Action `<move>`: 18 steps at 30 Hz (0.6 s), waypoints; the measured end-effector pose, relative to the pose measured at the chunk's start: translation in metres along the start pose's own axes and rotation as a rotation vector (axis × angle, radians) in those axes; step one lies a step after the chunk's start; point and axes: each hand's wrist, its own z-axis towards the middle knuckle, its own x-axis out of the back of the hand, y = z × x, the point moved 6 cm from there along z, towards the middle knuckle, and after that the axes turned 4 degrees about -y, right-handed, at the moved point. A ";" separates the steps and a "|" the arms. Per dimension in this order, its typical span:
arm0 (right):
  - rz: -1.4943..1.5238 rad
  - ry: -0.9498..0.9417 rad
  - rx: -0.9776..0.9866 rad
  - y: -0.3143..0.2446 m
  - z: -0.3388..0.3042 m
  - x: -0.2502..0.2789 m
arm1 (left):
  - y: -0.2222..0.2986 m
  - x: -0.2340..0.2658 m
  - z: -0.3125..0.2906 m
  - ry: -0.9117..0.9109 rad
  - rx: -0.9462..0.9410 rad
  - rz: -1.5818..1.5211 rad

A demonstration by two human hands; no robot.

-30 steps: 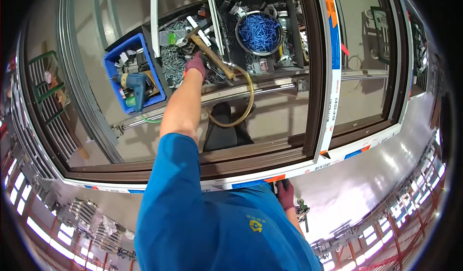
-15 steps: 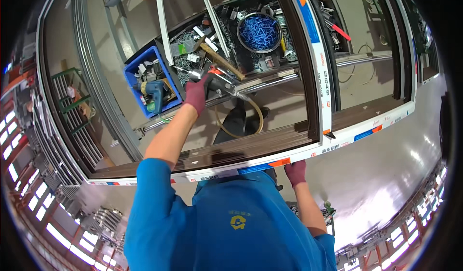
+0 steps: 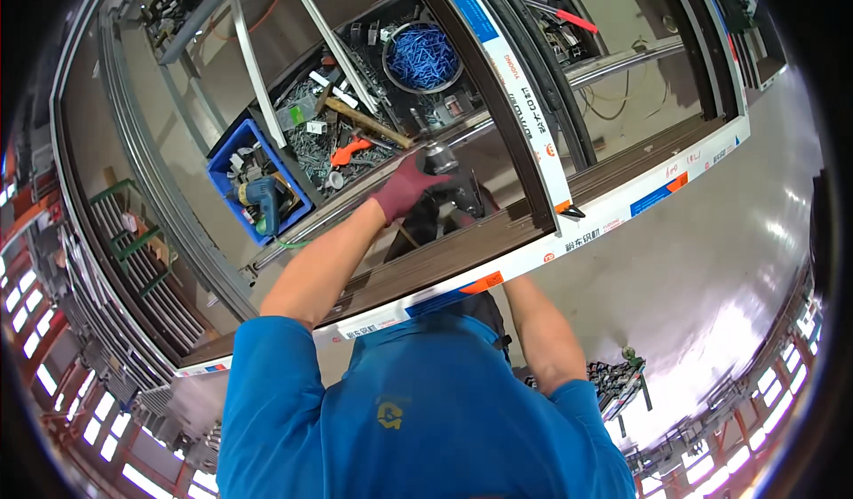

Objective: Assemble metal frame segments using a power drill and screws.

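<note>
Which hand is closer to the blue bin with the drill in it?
The left hand. It is out over the frame, gripping a dark power tool, just right of the blue bin. The right hand is hidden under the frame's near rail, farther from the bin.

A single head-worn fisheye camera looked steeply down over the person's blue-shirted shoulders. It faced a long window frame [image 3: 498,241] close below. Straight edges bowed toward the rim.

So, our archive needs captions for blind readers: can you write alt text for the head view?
A gloved left hand grips a power drill above a brown window frame. Behind it sit a blue bin of tools and a round tub of blue screws.
</note>
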 end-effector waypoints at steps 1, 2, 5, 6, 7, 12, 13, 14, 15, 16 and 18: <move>0.089 -0.019 -0.067 0.013 0.001 0.001 | 0.010 -0.009 0.005 -0.179 0.009 -0.104; 0.096 -0.024 -0.069 0.014 0.003 -0.002 | 0.019 -0.007 0.008 -0.177 0.016 -0.100; 0.071 -0.045 -0.088 0.018 -0.008 0.023 | 0.014 -0.023 0.014 -0.402 0.018 -0.118; 0.059 -0.062 -0.096 0.017 -0.004 0.027 | -0.003 -0.022 0.020 -0.386 0.026 -0.124; 0.051 -0.058 -0.103 0.016 -0.006 0.031 | -0.005 -0.030 0.025 -0.457 0.035 0.072; 0.004 -0.046 -0.140 0.013 -0.026 0.051 | 0.011 -0.039 0.032 -0.441 0.121 0.419; -0.007 -0.045 -0.148 0.014 -0.038 0.058 | 0.017 -0.032 0.039 -0.454 0.117 0.535; -0.017 -0.039 -0.160 0.014 -0.046 0.060 | 0.030 -0.024 0.042 -0.462 0.119 0.532; -0.025 -0.029 -0.170 0.018 -0.063 0.067 | 0.052 0.000 0.050 -0.243 0.085 0.472; -0.036 -0.022 -0.181 0.021 -0.073 0.078 | 0.063 0.024 0.057 -0.023 0.051 0.404; -0.066 -0.027 -0.199 0.019 -0.090 0.088 | 0.025 0.077 0.105 0.279 -0.049 0.367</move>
